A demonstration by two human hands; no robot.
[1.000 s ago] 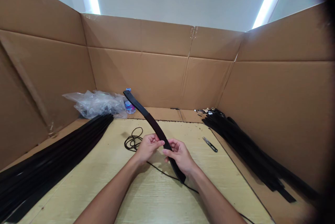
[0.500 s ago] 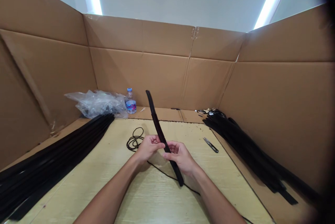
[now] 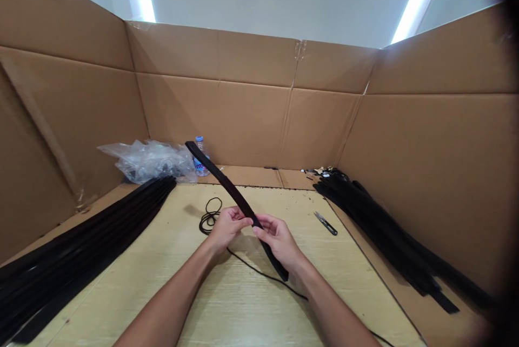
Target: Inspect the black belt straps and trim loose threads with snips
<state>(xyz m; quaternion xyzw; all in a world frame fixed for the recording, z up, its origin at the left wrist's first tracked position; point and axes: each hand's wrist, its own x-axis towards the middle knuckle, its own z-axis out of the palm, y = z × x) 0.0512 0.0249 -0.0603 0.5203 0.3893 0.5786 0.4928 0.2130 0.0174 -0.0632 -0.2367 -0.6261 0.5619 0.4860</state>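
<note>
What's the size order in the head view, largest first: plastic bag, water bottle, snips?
Plastic bag is largest. The water bottle and snips look about alike; the snips lie nearer the camera and the black strap crosses the bottle, so I won't rank them.

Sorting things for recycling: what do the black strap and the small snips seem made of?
The black strap, held between the left hand and right hand, looks like leather or synthetic leather: matte and flexing in a soft curve, though the picture cannot settle which. The snips look like steel, with a silvery sheen on the blades; the dark grip's material is unclear.
</note>
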